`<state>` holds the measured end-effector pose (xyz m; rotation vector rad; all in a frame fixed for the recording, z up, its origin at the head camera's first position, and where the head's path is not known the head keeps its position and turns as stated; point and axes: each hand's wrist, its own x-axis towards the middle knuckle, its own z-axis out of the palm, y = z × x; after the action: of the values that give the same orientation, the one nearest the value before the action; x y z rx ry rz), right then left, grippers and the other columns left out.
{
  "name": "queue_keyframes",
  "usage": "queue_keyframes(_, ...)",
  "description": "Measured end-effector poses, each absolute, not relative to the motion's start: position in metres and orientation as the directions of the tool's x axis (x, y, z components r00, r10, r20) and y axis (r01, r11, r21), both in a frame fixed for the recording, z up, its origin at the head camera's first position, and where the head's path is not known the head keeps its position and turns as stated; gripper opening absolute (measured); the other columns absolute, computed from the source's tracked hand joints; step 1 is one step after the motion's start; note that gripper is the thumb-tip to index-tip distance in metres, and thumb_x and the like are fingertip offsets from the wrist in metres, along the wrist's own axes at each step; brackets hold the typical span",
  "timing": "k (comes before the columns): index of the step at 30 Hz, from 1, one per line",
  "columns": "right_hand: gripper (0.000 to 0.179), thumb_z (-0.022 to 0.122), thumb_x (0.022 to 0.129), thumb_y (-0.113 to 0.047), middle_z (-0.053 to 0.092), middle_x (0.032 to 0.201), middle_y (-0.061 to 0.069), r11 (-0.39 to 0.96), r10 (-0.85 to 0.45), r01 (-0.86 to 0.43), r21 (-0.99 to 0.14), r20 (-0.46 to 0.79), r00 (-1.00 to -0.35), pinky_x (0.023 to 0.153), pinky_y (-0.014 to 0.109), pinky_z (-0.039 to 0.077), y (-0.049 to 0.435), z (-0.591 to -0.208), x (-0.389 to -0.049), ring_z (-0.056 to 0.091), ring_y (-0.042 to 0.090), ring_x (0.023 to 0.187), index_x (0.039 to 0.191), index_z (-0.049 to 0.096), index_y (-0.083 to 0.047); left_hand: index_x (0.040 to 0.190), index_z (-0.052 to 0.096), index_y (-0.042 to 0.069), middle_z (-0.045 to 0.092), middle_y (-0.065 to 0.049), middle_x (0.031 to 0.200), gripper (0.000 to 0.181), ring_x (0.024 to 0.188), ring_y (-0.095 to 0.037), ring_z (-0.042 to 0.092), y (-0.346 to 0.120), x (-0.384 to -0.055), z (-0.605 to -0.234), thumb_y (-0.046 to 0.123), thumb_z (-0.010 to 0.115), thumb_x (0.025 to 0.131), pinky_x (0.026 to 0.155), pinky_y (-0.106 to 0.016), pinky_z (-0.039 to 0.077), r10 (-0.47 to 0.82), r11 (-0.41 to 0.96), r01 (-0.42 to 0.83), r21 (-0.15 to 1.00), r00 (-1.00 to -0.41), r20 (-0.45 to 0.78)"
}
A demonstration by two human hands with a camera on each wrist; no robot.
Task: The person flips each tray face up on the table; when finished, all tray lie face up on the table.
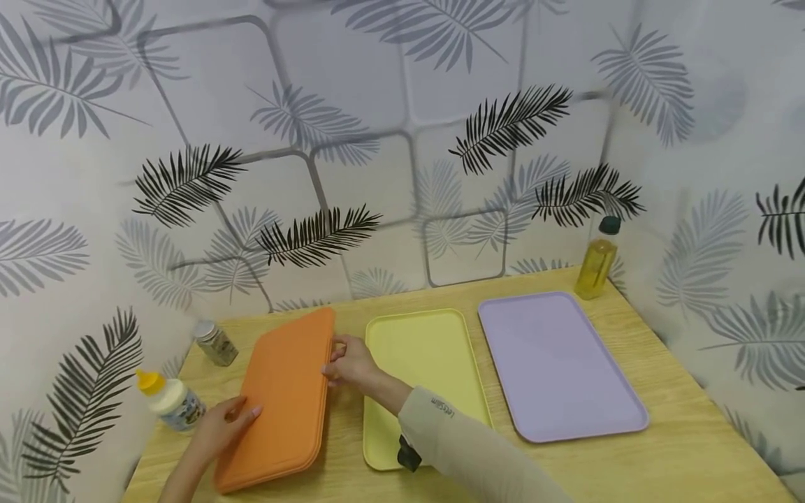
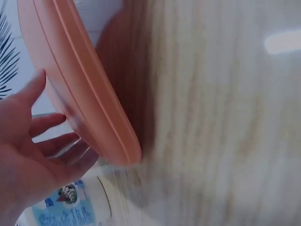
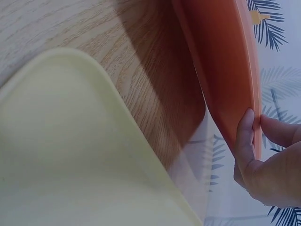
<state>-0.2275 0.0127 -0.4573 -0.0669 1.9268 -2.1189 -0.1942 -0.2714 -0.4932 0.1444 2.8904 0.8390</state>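
Observation:
An orange tray [image 1: 286, 391] stands tilted at the left of the table, its right edge raised. My right hand [image 1: 352, 363] pinches that raised edge, with thumb [image 3: 280, 131] and fingers [image 3: 244, 136] on opposite sides of the rim. My left hand [image 1: 220, 429] is at the tray's lower left side. In the left wrist view its fingers are spread and mostly straight, fingertips against the outer face of the orange tray [image 2: 89, 89]. A yellow tray [image 1: 415, 349] lies flat beneath my right forearm, with a purple tray [image 1: 560, 363] to its right.
Beside my left hand stands a white bottle with a yellow cap [image 1: 172, 402]. A small spice jar [image 1: 216, 342] is behind it. An oil bottle with a dark cap [image 1: 596, 265] stands at the far right corner. A leaf-patterned wall [image 1: 377, 175] borders the wooden table [image 1: 629, 468].

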Motion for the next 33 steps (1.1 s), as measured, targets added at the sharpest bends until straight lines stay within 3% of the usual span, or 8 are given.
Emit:
queue_keyframes(4, 0.071, 0.067, 0.081, 0.015, 0.048, 0.086, 0.007, -0.071, -0.246, 0.165, -0.984, -0.143, -0.959, 0.07, 0.045, 0.059, 0.013, -0.455, -0.228, 0.053, 0.012, 0.064, 0.144, 0.037, 0.004, 0.127, 0.051, -0.016, 0.05, -0.038, 0.128, 0.063, 0.118, -0.052, 0.049, -0.274, -0.18, -0.495, 0.032, 0.069, 0.09, 0.096, -0.057, 0.044, 0.211, 0.829, 0.174, 0.532, -0.977, -0.01)
queue_keyframes(7, 0.07, 0.066, 0.081, 0.015, 0.048, 0.087, 0.007, -0.068, -0.247, 0.157, -0.985, -0.136, -0.96, 0.069, 0.045, 0.059, 0.012, -0.453, -0.228, 0.052, 0.013, 0.064, 0.144, 0.037, 0.003, 0.13, 0.049, -0.016, 0.044, -0.041, 0.131, 0.067, 0.121, -0.055, 0.042, -0.277, -0.169, -0.493, 0.032, 0.07, 0.088, 0.099, -0.062, 0.038, 0.251, 0.826, 0.204, 0.526, -0.968, -0.019)
queue_keyframes(11, 0.07, 0.066, 0.082, 0.015, 0.049, 0.089, 0.009, -0.085, -0.255, 0.163, -0.983, -0.137, -0.957, 0.07, 0.047, 0.058, 0.011, -0.451, -0.227, 0.054, 0.013, 0.064, 0.145, 0.037, 0.003, 0.138, 0.042, -0.013, 0.036, -0.04, 0.139, 0.075, 0.127, -0.056, 0.035, -0.282, -0.155, -0.491, 0.039, 0.067, 0.089, 0.101, -0.064, 0.034, 0.241, 0.834, 0.127, 0.538, -0.959, -0.147)
queue_keyframes(16, 0.071, 0.066, 0.081, 0.016, 0.05, 0.092, 0.011, -0.111, -0.262, 0.182, -0.977, -0.148, -0.954, 0.069, 0.045, 0.059, 0.013, -0.449, -0.227, 0.057, 0.015, 0.066, 0.144, 0.037, 0.003, 0.145, 0.034, -0.007, 0.027, -0.037, 0.146, 0.08, 0.13, -0.056, 0.028, -0.286, -0.142, -0.492, 0.041, 0.067, 0.089, 0.097, -0.06, 0.041, 0.219, 0.803, 0.012, 0.596, -0.935, -0.277)
queue_keyframes(23, 0.069, 0.067, 0.08, 0.016, 0.05, 0.094, 0.014, -0.128, -0.231, 0.174, -0.976, -0.141, -0.963, 0.062, 0.037, 0.059, 0.02, -0.444, -0.23, 0.059, 0.016, 0.067, 0.142, 0.039, 0.004, 0.147, 0.024, -0.008, 0.014, -0.041, 0.148, 0.087, 0.129, -0.06, 0.027, -0.282, -0.122, -0.498, 0.023, 0.075, 0.084, 0.088, -0.054, 0.05, 0.255, 0.665, -0.044, 0.745, -0.925, -0.282)
queue_keyframes(27, 0.07, 0.067, 0.081, 0.015, 0.05, 0.095, 0.014, -0.137, -0.241, 0.171, -0.976, -0.135, -0.961, 0.062, 0.035, 0.059, 0.022, -0.438, -0.231, 0.06, 0.016, 0.069, 0.143, 0.038, 0.003, 0.148, 0.028, -0.004, 0.02, -0.036, 0.148, 0.093, 0.128, -0.058, 0.03, -0.276, -0.113, -0.503, 0.024, 0.081, 0.078, 0.087, -0.049, 0.053, 0.189, 0.668, -0.072, 0.741, -0.946, -0.262)
queue_keyframes(33, 0.07, 0.069, 0.081, 0.011, 0.051, 0.093, 0.01, -0.126, -0.26, 0.16, -0.979, -0.123, -0.958, 0.072, 0.043, 0.059, 0.02, -0.428, -0.228, 0.061, 0.015, 0.071, 0.144, 0.039, 0.001, 0.143, 0.041, -0.001, 0.035, -0.031, 0.144, 0.089, 0.126, -0.053, 0.039, -0.267, -0.104, -0.504, 0.027, 0.085, 0.072, 0.083, -0.042, 0.056, 0.106, 0.728, -0.064, 0.682, -0.973, -0.204)
